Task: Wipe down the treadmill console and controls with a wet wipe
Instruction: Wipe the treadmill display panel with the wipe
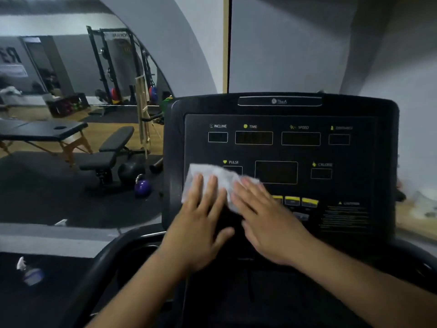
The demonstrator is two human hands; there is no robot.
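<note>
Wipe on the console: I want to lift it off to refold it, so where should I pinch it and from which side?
Probably its upper left corner, coming from the left. The wipe lies flat against the console, with the left hand and right hand pressing flat over its lower part; that corner is bare.

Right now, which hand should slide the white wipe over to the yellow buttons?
Probably the right hand. It lies flat on the crumpled white wet wipe right beside the rectangular yellow buttons; the left hand presses the wipe's other side, farther away.
</note>
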